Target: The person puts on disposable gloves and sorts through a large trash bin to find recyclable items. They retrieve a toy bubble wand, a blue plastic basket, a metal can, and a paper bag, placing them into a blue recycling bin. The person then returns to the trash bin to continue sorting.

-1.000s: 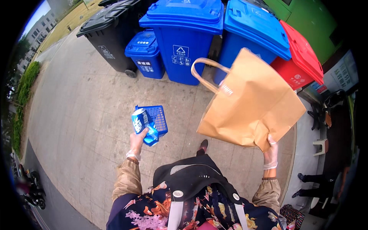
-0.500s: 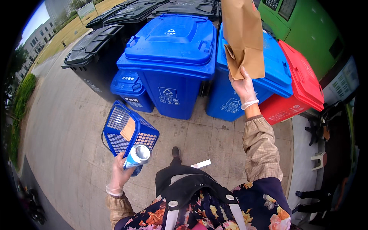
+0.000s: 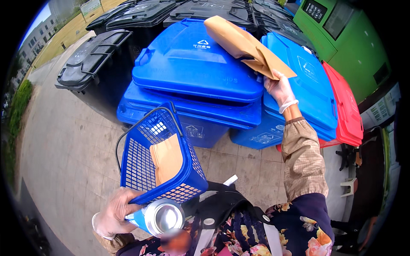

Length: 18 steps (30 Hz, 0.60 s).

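My left hand [image 3: 117, 212], in a clear glove, is closed on a blue and silver drink can [image 3: 164, 218] and the near rim of a blue plastic basket [image 3: 143, 164]. A flat brown piece [image 3: 166, 158], like paper or cardboard, lies inside the basket. On the right, my gloved right hand [image 3: 279, 89] grips the folded end of a brown paper bag [image 3: 245, 45], which slants across the lid of a large blue bin [image 3: 192, 136]. That lid [image 3: 188, 59] stands slightly raised at the front, with a dark gap under it. The hand is at the lid's right corner.
A second blue bin [image 3: 305, 85] and a red bin [image 3: 344, 106] stand to the right, by a green cabinet [image 3: 358, 42]. Several black bins [image 3: 96, 59] stand left and behind. A small white piece [image 3: 230, 180] lies on the paving.
The paper bag has swung down and left over the large bin. That bin's lid, previously closed, now shows a gap. The basket and can have come nearer to my body.
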Each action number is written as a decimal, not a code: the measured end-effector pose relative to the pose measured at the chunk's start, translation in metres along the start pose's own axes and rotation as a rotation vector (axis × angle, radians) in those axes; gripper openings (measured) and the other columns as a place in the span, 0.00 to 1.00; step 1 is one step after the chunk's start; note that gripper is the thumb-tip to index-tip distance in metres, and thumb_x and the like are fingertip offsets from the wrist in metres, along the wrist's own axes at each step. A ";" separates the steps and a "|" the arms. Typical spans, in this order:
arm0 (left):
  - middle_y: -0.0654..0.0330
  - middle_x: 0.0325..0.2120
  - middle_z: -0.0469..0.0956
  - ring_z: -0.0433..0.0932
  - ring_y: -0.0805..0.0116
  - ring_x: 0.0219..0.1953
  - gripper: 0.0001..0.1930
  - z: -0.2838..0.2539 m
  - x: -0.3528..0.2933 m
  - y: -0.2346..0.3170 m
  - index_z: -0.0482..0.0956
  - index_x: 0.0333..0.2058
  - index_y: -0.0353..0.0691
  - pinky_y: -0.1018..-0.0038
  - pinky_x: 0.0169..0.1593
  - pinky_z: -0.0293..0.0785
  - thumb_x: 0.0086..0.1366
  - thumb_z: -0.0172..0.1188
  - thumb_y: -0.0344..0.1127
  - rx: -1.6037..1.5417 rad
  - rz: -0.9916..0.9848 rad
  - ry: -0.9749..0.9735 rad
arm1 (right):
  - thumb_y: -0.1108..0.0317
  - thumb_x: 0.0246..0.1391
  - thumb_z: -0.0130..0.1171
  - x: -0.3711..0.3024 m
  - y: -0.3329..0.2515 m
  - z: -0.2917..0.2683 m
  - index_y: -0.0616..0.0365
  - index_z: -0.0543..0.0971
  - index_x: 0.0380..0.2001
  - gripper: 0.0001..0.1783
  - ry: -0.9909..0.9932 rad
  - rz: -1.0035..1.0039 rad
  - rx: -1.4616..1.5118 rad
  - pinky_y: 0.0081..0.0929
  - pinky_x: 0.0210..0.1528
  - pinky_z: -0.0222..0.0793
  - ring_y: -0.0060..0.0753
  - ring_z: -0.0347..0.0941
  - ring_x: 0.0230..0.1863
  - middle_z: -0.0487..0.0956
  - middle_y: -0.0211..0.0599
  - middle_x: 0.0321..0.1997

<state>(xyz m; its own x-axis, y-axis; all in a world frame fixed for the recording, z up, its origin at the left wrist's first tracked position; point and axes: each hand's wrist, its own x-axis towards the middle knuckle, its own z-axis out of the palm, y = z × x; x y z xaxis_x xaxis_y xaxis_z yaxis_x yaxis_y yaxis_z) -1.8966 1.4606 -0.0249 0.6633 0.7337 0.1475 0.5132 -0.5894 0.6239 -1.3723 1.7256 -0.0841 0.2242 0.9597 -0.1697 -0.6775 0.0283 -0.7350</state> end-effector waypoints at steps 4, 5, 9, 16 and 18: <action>0.51 0.38 0.75 0.77 0.58 0.35 0.18 -0.031 0.061 0.028 0.78 0.29 0.36 0.69 0.36 0.69 0.36 0.72 0.30 0.061 0.094 -0.044 | 0.68 0.62 0.41 0.031 -0.080 0.053 0.66 0.66 0.51 0.17 -0.506 -0.062 0.196 0.20 0.35 0.77 0.33 0.73 0.38 0.73 0.44 0.39; 0.51 0.38 0.75 0.77 0.57 0.36 0.18 -0.034 0.088 0.026 0.78 0.30 0.35 0.68 0.37 0.70 0.36 0.72 0.31 0.084 0.110 -0.083 | 0.68 0.62 0.41 0.046 -0.115 0.054 0.67 0.67 0.50 0.17 -0.737 -0.065 0.172 0.23 0.38 0.76 0.34 0.72 0.41 0.73 0.44 0.43; 0.47 0.43 0.74 0.75 0.49 0.44 0.14 -0.035 0.207 0.036 0.79 0.31 0.30 0.63 0.48 0.71 0.43 0.68 0.27 -0.128 -0.233 0.070 | 0.68 0.57 0.50 0.096 -0.188 0.121 0.64 0.73 0.41 0.12 -0.637 -0.189 0.173 0.25 0.35 0.78 0.36 0.76 0.33 0.78 0.44 0.35; 0.50 0.44 0.76 0.74 0.49 0.45 0.18 0.037 0.269 0.108 0.79 0.34 0.36 0.63 0.47 0.72 0.38 0.65 0.22 0.696 -0.040 -0.002 | 0.68 0.56 0.48 0.104 -0.189 0.100 0.67 0.71 0.46 0.17 -0.719 -0.028 0.072 0.39 0.48 0.71 0.46 0.73 0.45 0.76 0.51 0.45; 0.54 0.34 0.79 0.78 0.58 0.35 0.15 0.051 0.265 0.114 0.79 0.34 0.37 0.70 0.39 0.74 0.43 0.66 0.25 0.398 -0.120 -0.069 | 0.69 0.59 0.46 0.097 -0.186 0.035 0.64 0.62 0.54 0.20 -0.508 -0.245 -0.028 0.38 0.55 0.67 0.41 0.68 0.52 0.69 0.44 0.52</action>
<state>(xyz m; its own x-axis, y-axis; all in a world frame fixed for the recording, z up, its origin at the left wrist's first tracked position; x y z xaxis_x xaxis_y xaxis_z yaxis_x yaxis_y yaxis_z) -1.6346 1.5703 0.0457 0.6142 0.7885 0.0321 0.7501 -0.5960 0.2865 -1.2489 1.8233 0.0589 0.0027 0.9402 0.3405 -0.6278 0.2666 -0.7313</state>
